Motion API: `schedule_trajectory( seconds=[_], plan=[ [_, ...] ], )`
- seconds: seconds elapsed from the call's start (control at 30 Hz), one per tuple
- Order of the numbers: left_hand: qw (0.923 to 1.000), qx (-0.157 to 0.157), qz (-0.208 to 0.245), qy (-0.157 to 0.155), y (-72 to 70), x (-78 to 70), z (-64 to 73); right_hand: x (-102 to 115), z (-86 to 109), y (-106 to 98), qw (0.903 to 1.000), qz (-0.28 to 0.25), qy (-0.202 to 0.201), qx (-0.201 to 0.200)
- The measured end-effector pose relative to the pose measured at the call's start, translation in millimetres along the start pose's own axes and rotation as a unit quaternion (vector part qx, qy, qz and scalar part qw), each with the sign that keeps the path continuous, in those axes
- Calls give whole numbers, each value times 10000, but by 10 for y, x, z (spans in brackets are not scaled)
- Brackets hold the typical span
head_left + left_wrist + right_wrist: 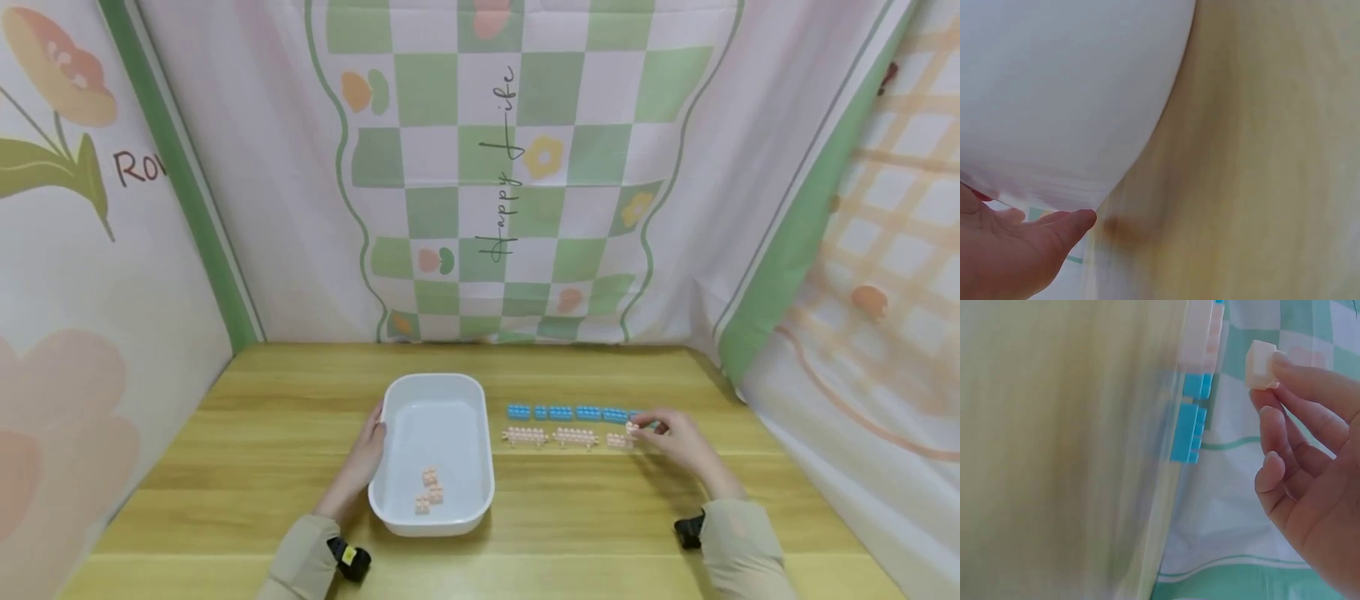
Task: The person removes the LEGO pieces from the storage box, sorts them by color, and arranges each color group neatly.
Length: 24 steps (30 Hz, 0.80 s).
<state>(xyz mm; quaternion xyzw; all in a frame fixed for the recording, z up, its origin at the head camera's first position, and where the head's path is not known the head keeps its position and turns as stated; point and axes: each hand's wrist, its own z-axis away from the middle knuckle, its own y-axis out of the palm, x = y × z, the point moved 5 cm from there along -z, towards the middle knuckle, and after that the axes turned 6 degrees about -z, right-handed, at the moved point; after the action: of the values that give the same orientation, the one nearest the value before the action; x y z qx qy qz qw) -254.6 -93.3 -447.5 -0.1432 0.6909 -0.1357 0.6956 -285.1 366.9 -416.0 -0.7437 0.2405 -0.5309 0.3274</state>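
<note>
My left hand (370, 446) holds the left side of a white plastic tub (431, 529), its thumb (1079, 225) against the outer wall in the left wrist view. Several small pale peach bricks (430, 477) lie inside, toward the near end. My right hand (678, 440) pinches a small pale pink brick (1260, 365) between thumb and fingertips, over the right end of the brick rows. Below it, a short pale pink brick (618, 441) ends the front row, which also has two longer pink pieces (575, 437). Behind runs a row of blue bricks (561, 412), its right end partly hidden by my hand.
The wooden table (585, 525) reaches back to a green-and-white checked curtain (487, 208). Printed cloth also hangs on the left and right sides. A black wrist camera (349, 559) sits on the left sleeve, another (690, 531) on the right.
</note>
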Motion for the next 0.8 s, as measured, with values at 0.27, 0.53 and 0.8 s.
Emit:
schedule_trajectory(
  seconds=[0.27,0.53,0.8],
  plan=[
    [10000,-6,-32,-40,7,25,-11,-97,58,-20,9992,-24,333,207],
    [9999,-44,-138,-53,6,21,-14,-181,60,-43,9987,51,398,312],
    [9999,-27,-97,-94,10,31,-18,-212,69,-35,9970,144,542,525]
  ],
)
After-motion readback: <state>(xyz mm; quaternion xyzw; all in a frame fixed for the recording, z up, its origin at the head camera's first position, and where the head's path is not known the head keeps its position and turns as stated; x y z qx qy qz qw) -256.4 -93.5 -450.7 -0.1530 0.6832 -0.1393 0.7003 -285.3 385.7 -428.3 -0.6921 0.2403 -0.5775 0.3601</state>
